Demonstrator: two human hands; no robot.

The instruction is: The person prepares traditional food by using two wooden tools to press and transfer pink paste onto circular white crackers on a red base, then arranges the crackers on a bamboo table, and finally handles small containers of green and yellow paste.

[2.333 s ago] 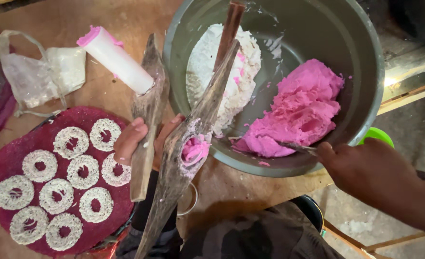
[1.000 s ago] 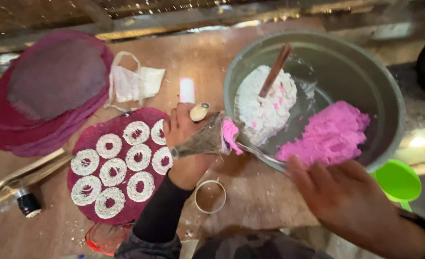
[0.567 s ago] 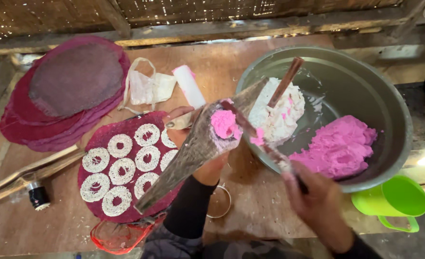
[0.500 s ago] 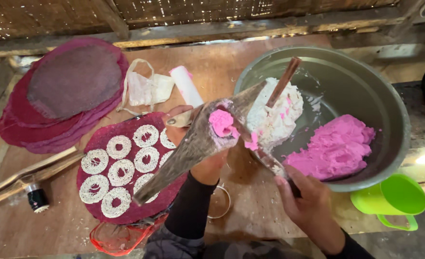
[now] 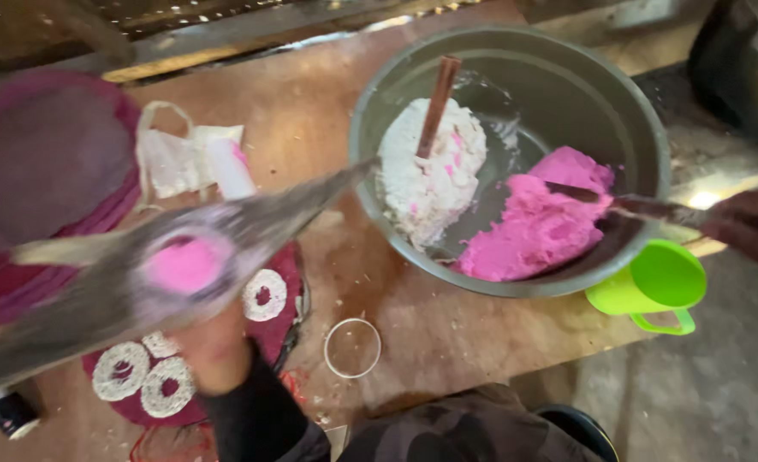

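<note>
Head view, left hand [image 5: 216,346] gripping piping bag [image 5: 165,269], pink dough [image 5: 537,227]

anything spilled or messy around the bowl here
Yes, a little. White crumbs lie scattered on the wooden table in front of the metal bowl, near a loose metal ring. Inside the bowl, pink specks dot the white dough beside the pink dough.
</note>
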